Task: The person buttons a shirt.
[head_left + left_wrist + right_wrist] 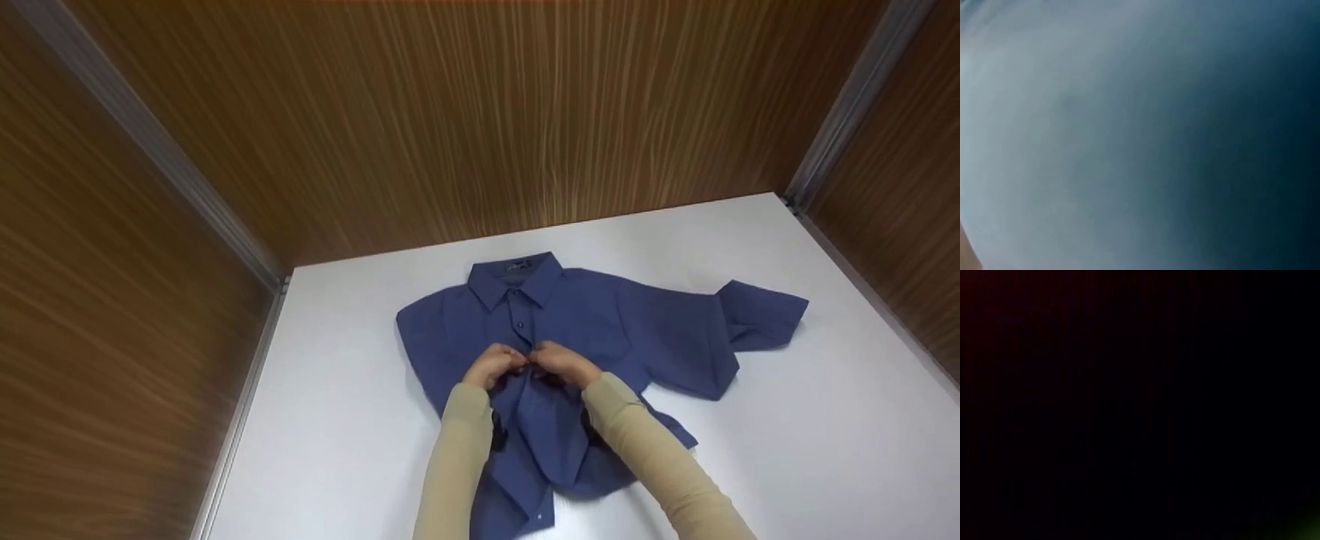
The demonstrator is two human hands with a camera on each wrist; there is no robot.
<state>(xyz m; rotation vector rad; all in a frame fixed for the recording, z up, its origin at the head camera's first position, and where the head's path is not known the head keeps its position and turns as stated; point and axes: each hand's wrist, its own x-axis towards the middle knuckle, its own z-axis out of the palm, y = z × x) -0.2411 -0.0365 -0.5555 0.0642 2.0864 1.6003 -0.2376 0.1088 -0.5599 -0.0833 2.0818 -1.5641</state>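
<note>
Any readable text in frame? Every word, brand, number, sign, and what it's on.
None readable.
Label inside the shirt's collar: pale marks, probably lettering, too small and blurred to read.
Left wrist view: blur, no text visible.
Right wrist view: nearly black, no text visible.

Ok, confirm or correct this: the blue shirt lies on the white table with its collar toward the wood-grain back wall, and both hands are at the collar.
One correction: in the head view, the left hand and right hand are at the shirt's front placket, below the collar. The rest stands.
</note>
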